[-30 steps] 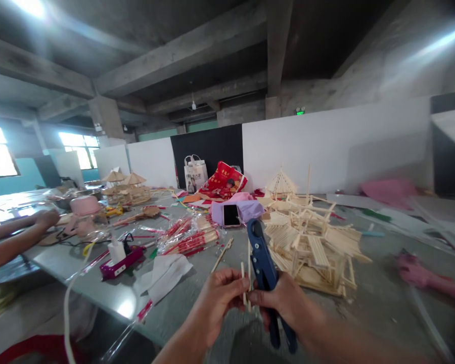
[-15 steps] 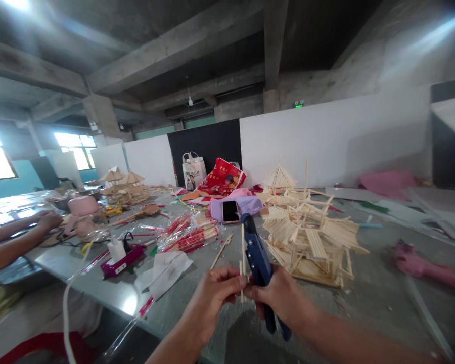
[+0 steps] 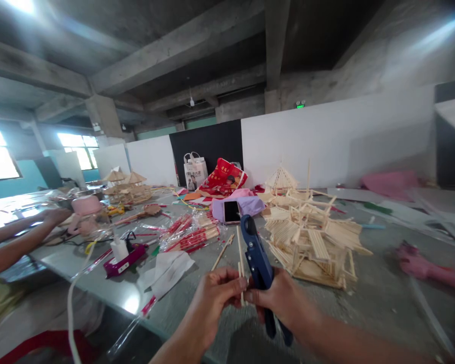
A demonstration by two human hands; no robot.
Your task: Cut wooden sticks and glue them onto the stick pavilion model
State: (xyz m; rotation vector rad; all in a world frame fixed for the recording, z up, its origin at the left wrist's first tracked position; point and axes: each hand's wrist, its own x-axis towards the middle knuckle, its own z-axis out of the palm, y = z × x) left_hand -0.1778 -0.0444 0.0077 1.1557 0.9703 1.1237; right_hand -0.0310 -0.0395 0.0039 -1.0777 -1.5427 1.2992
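Observation:
Between the thumb and fingers of my left hand (image 3: 222, 293) are thin wooden sticks (image 3: 240, 253), held upright and close together. My right hand (image 3: 278, 298) grips a dark blue cutter-like hand tool (image 3: 258, 255), its rounded head pointing up and its handles hanging below my palm. My right thumb and fingertips come up close to the lower part of the sticks; whether they touch is unclear. To the right of my hands stands a wooden stick model building (image 3: 313, 242) with pointed and fanned roofs. A loose stick (image 3: 223, 252) lies on the table left of my hands.
Plastic packs of red-tipped sticks (image 3: 193, 232) lie left of centre, before a phone (image 3: 232, 211) on purple cloth. A purple power strip (image 3: 125, 260) with a white cable and a paper sheet (image 3: 170, 273) are nearer. At far left are another person's arms (image 3: 26, 235). A pink glue gun-like object (image 3: 420, 263) sits right.
The sticks in my left hand now tilt slightly to the left at the top. My hands and the blue tool stay close together; the view has shifted slightly.

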